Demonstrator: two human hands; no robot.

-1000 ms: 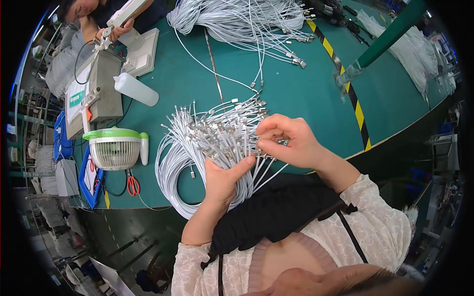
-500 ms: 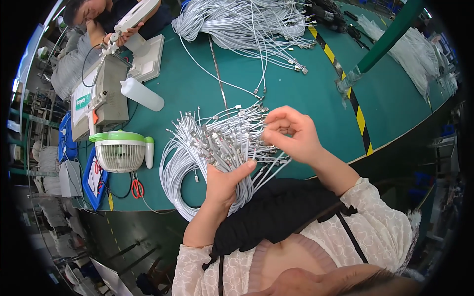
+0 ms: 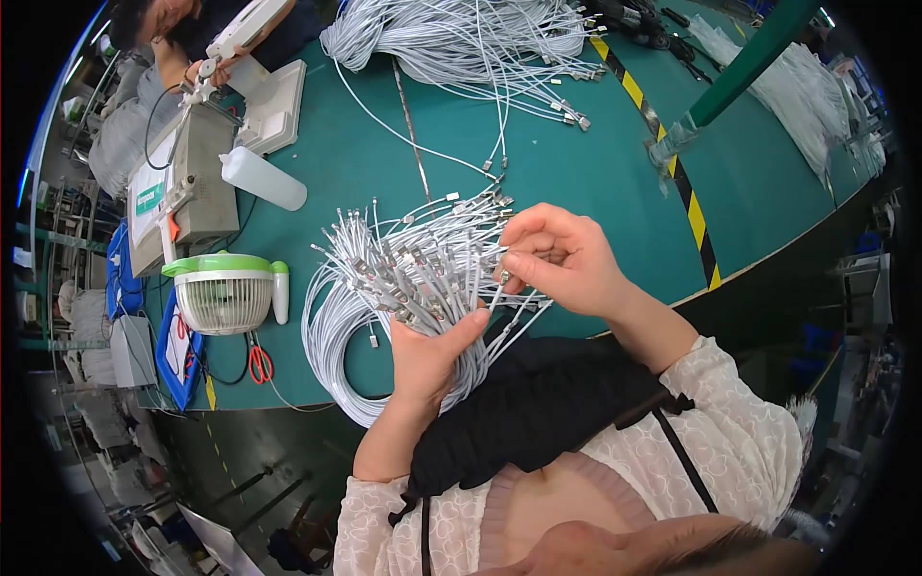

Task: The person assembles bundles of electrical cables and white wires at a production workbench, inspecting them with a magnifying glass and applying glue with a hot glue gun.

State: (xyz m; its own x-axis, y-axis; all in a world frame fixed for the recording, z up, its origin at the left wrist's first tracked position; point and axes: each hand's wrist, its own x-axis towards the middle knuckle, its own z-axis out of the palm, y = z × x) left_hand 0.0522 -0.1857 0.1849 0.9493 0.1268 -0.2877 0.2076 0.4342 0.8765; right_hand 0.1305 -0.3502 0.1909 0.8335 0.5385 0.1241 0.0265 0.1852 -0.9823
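Green table (image 3: 586, 182): at its near edge, left hand (image 3: 427, 357) curls round white cables (image 3: 394, 288), likely keeping them bunched; right hand (image 3: 567, 261), fingertips nearly closed, pinches one plug (image 3: 504, 276)

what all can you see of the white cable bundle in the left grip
The bundle is many thin, white, plastic-looking cables, metallic connectors fanning at its upper end. It curves into a loose coil on the green tabletop. The left grip clasps it below the connectors; the right grip appears to pinch one.
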